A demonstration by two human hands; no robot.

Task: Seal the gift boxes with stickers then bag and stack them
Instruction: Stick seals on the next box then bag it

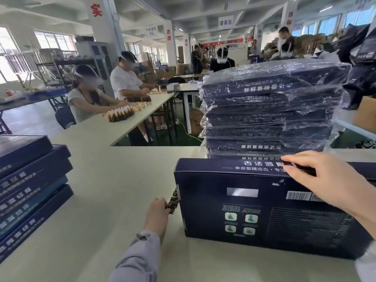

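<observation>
On the tabletop (105, 180), the bagged stack (268, 110) stood just beyond the right hand (325, 180). The gift box (254, 210) lay flat under that hand. It looked like broad, stiff card, probably light and slick-faced, best held by its edges. The right hand pinched a dark sticker (298, 168) at the far edge. The left hand (157, 216), beside the box's end, pinched the sticker strip (173, 203).

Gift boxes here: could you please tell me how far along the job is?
Done: a bagged stack stands behind. In hand: the right hand pinches a sticker at the top edge of the upright box; the left hand holds a sticker strip beside it. Left: the unbagged pile on the left.
</observation>
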